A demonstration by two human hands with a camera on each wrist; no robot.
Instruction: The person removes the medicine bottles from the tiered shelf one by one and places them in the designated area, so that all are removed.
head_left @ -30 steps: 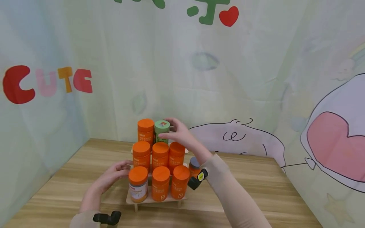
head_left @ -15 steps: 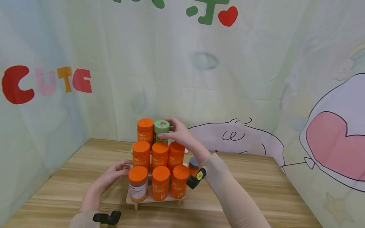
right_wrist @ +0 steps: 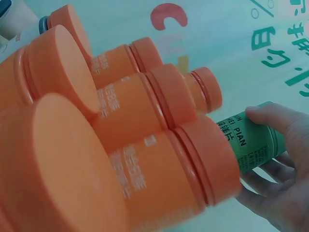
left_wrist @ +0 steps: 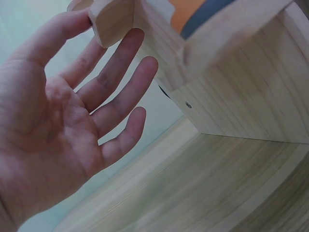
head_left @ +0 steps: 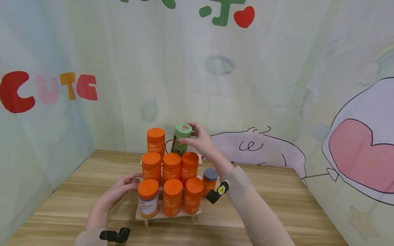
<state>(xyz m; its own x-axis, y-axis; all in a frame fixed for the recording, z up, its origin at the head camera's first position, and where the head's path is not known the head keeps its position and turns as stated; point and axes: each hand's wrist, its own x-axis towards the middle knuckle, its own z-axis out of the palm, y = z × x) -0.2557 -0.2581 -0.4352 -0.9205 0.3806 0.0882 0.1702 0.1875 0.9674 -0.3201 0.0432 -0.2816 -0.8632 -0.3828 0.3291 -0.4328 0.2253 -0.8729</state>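
My right hand grips a green bottle with a green lid, thumb on the near side and fingers behind. The bottle tilts above the back tier of a wooden stand, right of an orange bottle. In the right wrist view, the green bottle shows black print beside several orange-lidded bottles. My left hand is at the stand's left side. In the left wrist view, the left hand has its fingers loosely extended, thumb against the wooden shelf end; the index fingertip is partly hidden.
Orange bottles fill the middle tier and front tier; the front-left bottle has a white label. A grey-lidded orange bottle stands right of the stand. The wooden table meets a printed curtain behind.
The right hand has raised the green bottle and shifted it right, away from the orange bottle beside it, tilting it. The left hand has stayed in place.
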